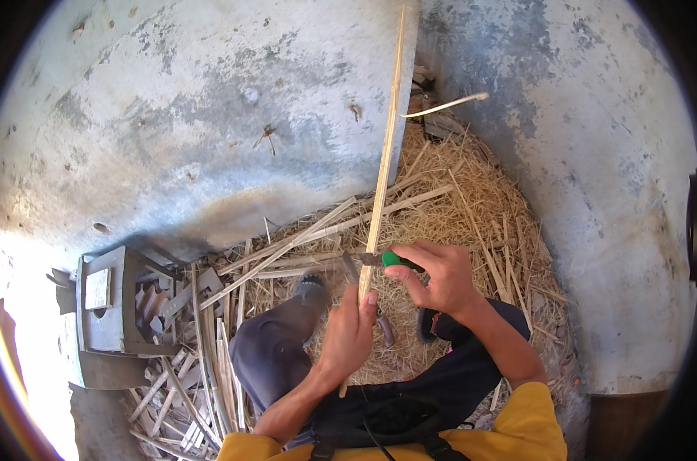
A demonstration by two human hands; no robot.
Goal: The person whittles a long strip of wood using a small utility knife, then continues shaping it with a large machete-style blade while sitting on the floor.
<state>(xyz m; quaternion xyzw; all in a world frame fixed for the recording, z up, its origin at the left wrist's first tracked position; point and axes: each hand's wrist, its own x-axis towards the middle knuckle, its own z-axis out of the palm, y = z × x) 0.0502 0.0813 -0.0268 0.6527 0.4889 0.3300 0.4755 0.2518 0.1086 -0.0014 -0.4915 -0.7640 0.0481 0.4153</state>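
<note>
In front of me, my left hand (348, 330) is closed round the lower part of a long pale bamboo or wood strip (384, 165), which points up and away from me. My right hand (441, 276) grips a knife by its green handle (398, 260). Its short dark blade (370, 260) lies across the strip just above my left hand. Far up the strip, a thin curled sliver (448, 105) sticks out to the right. A narrow grey piece (350, 267) shows just left of the blade; I cannot tell what it is.
Straw-like shavings (487, 207) cover the floor between my legs and the wall corner. Several long strips (318, 230) lie across them, with more offcuts (187, 399) at left. A grey wooden box (106, 296) stands at the left. Worn pale walls (210, 100) rise ahead and right.
</note>
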